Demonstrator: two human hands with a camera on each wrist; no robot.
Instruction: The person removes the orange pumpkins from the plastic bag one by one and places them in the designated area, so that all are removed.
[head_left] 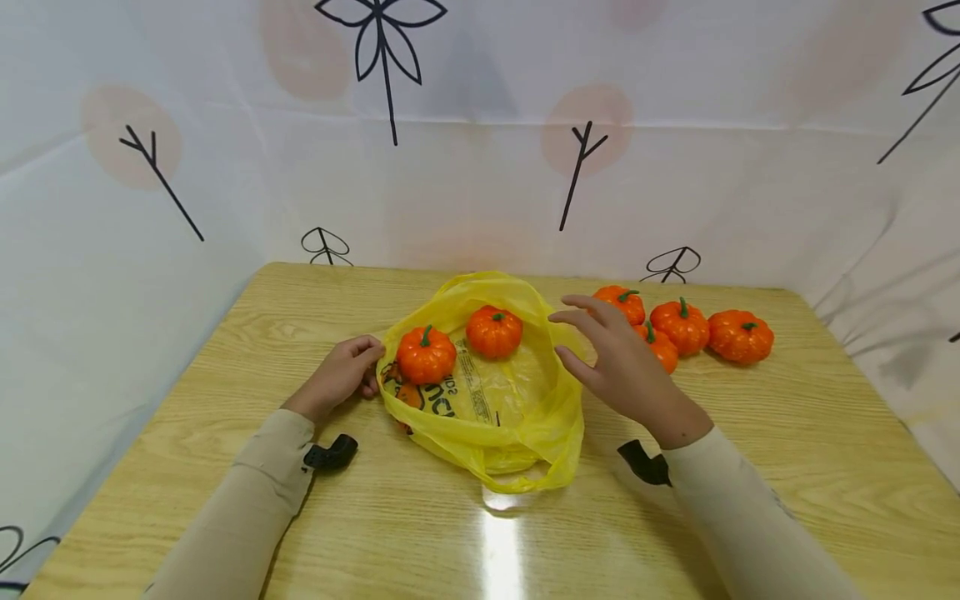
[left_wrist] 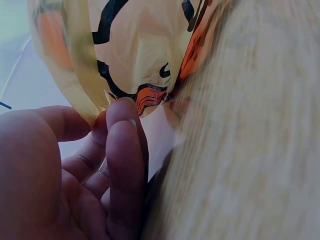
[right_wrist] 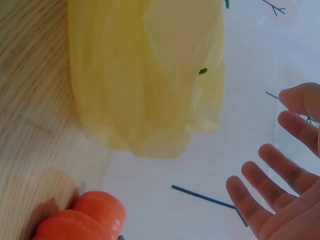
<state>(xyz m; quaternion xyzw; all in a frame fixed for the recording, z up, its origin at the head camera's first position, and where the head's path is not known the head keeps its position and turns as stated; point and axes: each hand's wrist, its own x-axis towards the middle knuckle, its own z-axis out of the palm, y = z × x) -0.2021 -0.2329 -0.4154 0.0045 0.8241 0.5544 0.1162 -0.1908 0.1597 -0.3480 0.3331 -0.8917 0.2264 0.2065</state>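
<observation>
A yellow plastic bag [head_left: 525, 450] lies with its mouth spread wide on the table. Inside it sit two small orange pumpkins, one on the left [head_left: 426, 357] and one farther back [head_left: 494, 332], both with green stems. My left hand [head_left: 343, 375] pinches the bag's left rim between thumb and fingers, seen close up in the left wrist view beside the printed plastic [left_wrist: 135, 45]. My right hand [head_left: 622, 358] hovers by the bag's right rim, fingers spread and holding nothing. In the right wrist view its fingers [right_wrist: 275, 170] are apart from the bag.
Right of the bag, partly behind my right hand, stand several more orange pumpkins [head_left: 741, 337] near the table's back right. The wooden table [head_left: 420, 542] meets a white patterned cloth [head_left: 480, 192] at its back edge. Black devices [head_left: 332, 454] are strapped at both wrists.
</observation>
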